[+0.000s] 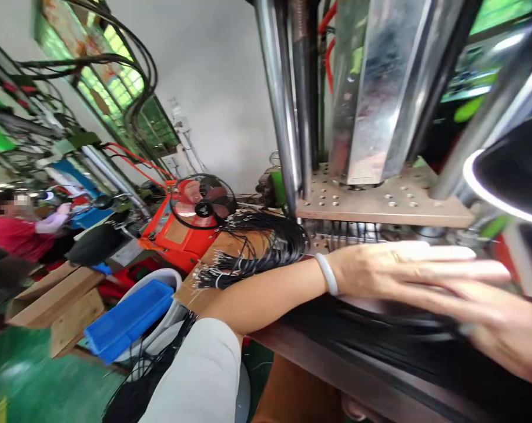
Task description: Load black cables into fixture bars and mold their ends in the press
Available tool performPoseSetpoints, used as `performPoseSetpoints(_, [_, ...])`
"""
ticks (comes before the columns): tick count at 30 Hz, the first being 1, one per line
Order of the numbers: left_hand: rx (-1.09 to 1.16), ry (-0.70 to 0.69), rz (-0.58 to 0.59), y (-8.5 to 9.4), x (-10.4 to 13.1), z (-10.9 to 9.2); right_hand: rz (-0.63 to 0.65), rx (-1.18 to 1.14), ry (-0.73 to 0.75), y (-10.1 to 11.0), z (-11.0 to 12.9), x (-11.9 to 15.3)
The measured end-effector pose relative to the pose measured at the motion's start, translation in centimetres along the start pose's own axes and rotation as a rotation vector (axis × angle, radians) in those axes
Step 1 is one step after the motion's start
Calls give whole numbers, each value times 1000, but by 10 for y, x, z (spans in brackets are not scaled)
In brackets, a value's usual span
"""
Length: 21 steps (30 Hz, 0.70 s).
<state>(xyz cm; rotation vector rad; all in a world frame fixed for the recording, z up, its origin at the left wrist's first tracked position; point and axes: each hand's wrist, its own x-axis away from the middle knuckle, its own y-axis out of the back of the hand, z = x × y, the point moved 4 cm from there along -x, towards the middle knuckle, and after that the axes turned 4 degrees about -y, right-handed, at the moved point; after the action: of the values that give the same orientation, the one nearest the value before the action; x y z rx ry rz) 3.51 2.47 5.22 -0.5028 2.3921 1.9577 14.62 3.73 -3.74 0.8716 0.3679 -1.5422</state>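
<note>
My left hand (pixel 393 270) reaches across to the right with its fingers stretched out flat and a pale bangle (pixel 326 274) on the wrist. At the right edge my right hand (pixel 508 329) lies partly behind the left fingers. It is smeared by motion, and its grip cannot be made out. Below both hands is a blurred layer of black cables (pixel 380 338) along the bench edge (pixel 318 358). Just beyond my left hand stands a press with a drilled metal plate (pixel 380 205). Beside my left forearm, bundles of black cables (pixel 266 244) with pale tips lie on cardboard (pixel 190 296).
A black fan (pixel 204 205) stands by an orange machine (pixel 173 235). To the left, a blue tray (pixel 131 320) rests on a white bucket (pixel 177 279) near a cardboard box (pixel 54 294). A ring lamp (pixel 472 176) intrudes at right. Another person (pixel 21 232) sits far left.
</note>
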Motion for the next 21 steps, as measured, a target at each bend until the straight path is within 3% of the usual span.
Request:
performPoseSetpoints(2, [50,-113,52,-5,-11,-4,164,123,-21,16,-18,-12])
performPoseSetpoints(3, [85,-81,26,-7,-14,-1,275,192,-16,25,-28,-18])
performPoseSetpoints(5, [185,118,-167,-3,-12,16,469,328,22,41,-47,-27])
performPoseSetpoints(8, [393,419,-564,9,5,42,628,486,54,54,-62,-27])
performPoseSetpoints(10, [513,485,-682,13,11,49,699,499,36,56,-57,-16])
performPoseSetpoints(14, [642,413,-643,-1,6,48,787,387,-117,56,-26,7])
performPoseSetpoints(18, [602,450,-491,-35,0,52,586,182,-426,59,-10,3])
performPoseSetpoints(19, [594,464,-486,-40,0,54,542,97,-497,57,-9,0])
performPoseSetpoints(21, [605,484,-542,-44,1,56,573,-95,-636,48,-11,-2])
